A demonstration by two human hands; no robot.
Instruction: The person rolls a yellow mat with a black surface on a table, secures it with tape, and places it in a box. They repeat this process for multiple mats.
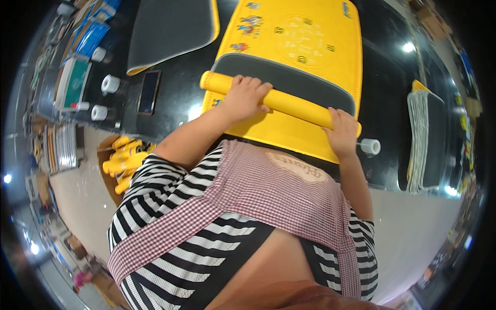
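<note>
A yellow roll lies crosswise on a yellow printed mat in front of me. My left hand is closed over the roll left of its middle, fingers curled across the top. Near the roll's right end, my right hand grips it in the same way. Just beyond the roll, a dark grey flap with a rounded edge covers part of the mat. Small coloured figures and a ring of symbols are printed on the mat's far part. Its near yellow part reaches the table edge by my body.
The black table holds a dark mat with yellow edging, a phone and small white rolls, one beside my right wrist. A stack of mats lies at the right. Below left, a carton holds several yellow rolls.
</note>
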